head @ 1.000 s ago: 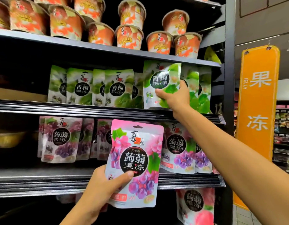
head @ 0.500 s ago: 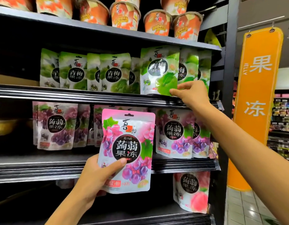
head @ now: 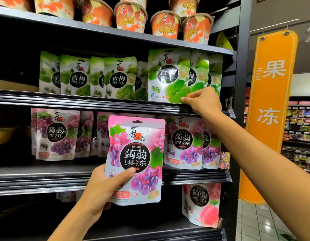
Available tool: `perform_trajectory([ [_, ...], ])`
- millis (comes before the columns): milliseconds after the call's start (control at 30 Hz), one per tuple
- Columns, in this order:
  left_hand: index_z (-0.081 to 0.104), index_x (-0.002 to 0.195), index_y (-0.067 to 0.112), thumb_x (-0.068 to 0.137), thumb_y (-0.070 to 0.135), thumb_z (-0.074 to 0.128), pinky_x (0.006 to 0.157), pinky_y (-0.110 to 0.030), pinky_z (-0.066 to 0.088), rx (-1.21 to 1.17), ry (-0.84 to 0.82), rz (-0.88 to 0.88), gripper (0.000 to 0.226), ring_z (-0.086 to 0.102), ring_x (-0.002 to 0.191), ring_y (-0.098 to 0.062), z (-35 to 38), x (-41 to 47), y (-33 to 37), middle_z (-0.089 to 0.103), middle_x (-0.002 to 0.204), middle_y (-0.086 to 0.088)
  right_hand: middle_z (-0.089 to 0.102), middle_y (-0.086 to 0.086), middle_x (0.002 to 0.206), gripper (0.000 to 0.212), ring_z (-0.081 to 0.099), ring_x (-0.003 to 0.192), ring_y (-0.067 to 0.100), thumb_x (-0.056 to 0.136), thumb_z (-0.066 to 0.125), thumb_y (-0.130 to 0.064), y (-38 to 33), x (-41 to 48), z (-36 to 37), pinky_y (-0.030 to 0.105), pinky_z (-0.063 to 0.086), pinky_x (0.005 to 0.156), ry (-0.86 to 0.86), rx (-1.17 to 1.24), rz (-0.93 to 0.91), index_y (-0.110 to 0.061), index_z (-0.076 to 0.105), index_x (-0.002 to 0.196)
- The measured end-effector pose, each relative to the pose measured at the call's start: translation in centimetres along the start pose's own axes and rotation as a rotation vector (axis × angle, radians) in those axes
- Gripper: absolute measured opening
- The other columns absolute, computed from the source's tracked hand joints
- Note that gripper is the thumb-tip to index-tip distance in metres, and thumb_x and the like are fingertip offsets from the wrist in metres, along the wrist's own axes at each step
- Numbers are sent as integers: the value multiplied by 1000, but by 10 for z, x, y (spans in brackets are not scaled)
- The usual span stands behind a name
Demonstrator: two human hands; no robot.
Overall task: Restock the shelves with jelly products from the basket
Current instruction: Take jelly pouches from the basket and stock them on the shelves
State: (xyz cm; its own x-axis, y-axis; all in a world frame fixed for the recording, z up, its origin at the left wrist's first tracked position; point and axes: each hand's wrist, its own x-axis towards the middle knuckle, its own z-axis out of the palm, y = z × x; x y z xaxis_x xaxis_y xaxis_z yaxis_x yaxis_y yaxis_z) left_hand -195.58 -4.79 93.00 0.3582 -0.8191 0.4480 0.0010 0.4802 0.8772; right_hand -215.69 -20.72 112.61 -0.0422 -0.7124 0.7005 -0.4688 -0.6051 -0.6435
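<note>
My left hand holds a pink grape jelly pouch by its lower left corner, thumb across the front, upright in front of the grape shelf. My right hand reaches up to the shelf above and pinches the bottom right corner of a green plum jelly pouch, which stands at the shelf's front edge. More green plum pouches stand in a row to its left and behind it. Grape pouches line the shelf below. The basket is not in view.
Orange jelly cups fill the top shelf. A peach pouch stands on the lowest shelf at right. The black shelf upright bounds the right side, with an orange hanging jelly sign beyond it. Dark gaps lie at each shelf's left.
My right hand slid from the green pouch's lower middle to its bottom right corner, and the pouch now stands more upright. My left hand still holds the grape pouch. The view came closer.
</note>
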Motion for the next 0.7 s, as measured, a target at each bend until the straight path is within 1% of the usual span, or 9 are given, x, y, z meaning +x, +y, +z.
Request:
perform_trajectory([
  [133,75,94,15,59,27,81,58,-34,59,-30,1,1,37,75,82,-33,8,2,1,76,94,-18,70,-7,92,17,65,100,16,80,79,-35,1,-1,-3,46,49,98,-28,35,-21,-21,75,89],
  [267,72,101,7,65,22,78,54,-29,57,-52,-2,-11,40,75,77,-29,19,1,4,76,91,-18,75,0,95,15,68,92,17,82,78,-31,3,-6,-6,42,55,90,-6,65,-69,-18,77,91],
  [400,71,103,5,68,19,76,56,-29,58,-80,-11,-13,38,75,79,-28,27,-1,10,76,92,-17,73,-5,87,10,65,82,5,85,74,-28,11,-30,-19,28,53,85,79,100,-233,-19,76,89],
  [467,71,103,6,68,20,76,56,-29,58,-89,-10,-25,38,75,78,-27,29,-2,10,76,92,-16,69,-12,74,10,60,68,-3,86,70,-30,23,-58,-22,21,50,74,60,134,-283,-24,72,79],
  [500,71,103,5,67,21,77,57,-29,58,-96,-8,-31,39,75,79,-28,29,-2,10,76,92,-17,68,-11,69,15,60,62,-3,87,69,-34,31,-73,-22,19,48,66,-25,166,-250,-24,70,76],
  [567,70,103,4,67,21,77,58,-30,59,-121,-5,-44,41,75,80,-28,31,-1,9,76,93,-18,73,0,73,28,66,61,7,87,68,-44,42,-107,-19,25,51,58,-382,310,-26,-16,70,83],
  [633,71,103,3,67,21,78,59,-30,59,-151,-5,-49,41,75,80,-29,35,2,6,76,93,-18,76,1,76,34,69,62,12,87,68,-44,51,-134,-13,28,58,60,-728,414,204,-11,71,95],
  [667,72,101,4,67,21,78,59,-29,58,-157,-4,-47,39,75,80,-28,38,3,4,76,93,-17,76,-3,74,31,68,59,8,88,68,-40,56,-143,-8,26,58,61,-810,438,237,-11,72,99],
  [700,72,100,4,67,21,79,59,-29,58,-153,-2,-48,39,75,80,-28,42,4,3,76,92,-16,75,-5,72,27,67,57,6,89,69,-35,59,-151,-4,24,57,60,-825,466,243,-11,73,100],
])
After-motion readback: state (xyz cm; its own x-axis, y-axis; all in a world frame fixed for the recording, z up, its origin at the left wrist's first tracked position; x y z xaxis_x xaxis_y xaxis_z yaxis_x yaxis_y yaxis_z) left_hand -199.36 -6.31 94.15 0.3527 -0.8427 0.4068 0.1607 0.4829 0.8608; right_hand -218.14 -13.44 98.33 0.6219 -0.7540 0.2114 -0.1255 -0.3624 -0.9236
